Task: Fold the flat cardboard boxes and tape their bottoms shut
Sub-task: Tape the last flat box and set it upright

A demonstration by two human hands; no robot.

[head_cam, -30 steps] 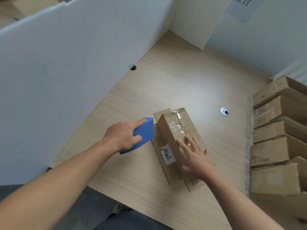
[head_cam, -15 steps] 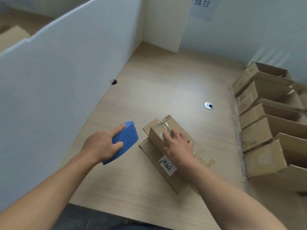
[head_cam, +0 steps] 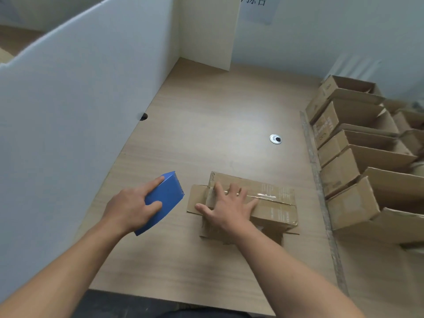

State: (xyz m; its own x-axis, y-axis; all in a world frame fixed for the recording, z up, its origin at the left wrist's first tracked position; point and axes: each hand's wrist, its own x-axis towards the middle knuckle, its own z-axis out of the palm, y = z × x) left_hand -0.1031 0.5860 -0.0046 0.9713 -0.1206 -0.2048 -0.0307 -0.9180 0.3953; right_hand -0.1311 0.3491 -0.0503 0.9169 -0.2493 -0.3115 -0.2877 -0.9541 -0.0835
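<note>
Pressing the tape [head_cam: 263,196] onto the box [head_cam: 278,213], the flat right hand [head_cam: 226,206] should be rubbing firmly along the seam; the left hand [head_cam: 130,207] is gripping the dispenser [head_cam: 166,199].

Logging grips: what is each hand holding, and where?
Left hand grips the blue tape dispenser by its near end. Right hand holds nothing; it presses flat on the taped seam of the cardboard box.

Light wood table [head_cam: 206,125] carries the taped cardboard box [head_cam: 275,210] near the front, open boxes [head_cam: 341,177] lined along the right.
</note>
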